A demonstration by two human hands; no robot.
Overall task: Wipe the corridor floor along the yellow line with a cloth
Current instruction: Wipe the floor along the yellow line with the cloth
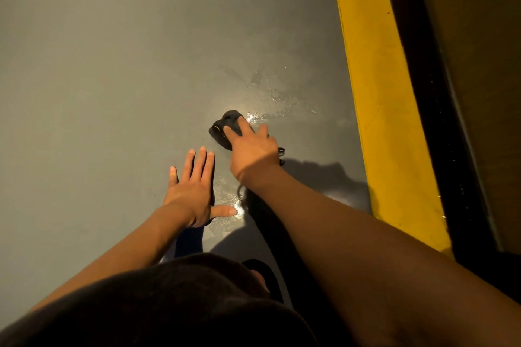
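Leftmost, left hand (194,191) flat on the smooth grey floor (98,79), fingers spread wide, holding nothing. Right hand (252,149), arm outstretched, presses down on a crumpled dark cloth (225,128) beside glistening wet streaks (270,98). Glossy yellow line (383,93) runs further right, apart from cloth.

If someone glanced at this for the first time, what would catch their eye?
First the broad yellow line running down the right side of the grey floor. Then the right hand pressing a dark cloth beside glinting wet streaks, with the left hand spread flat nearby.
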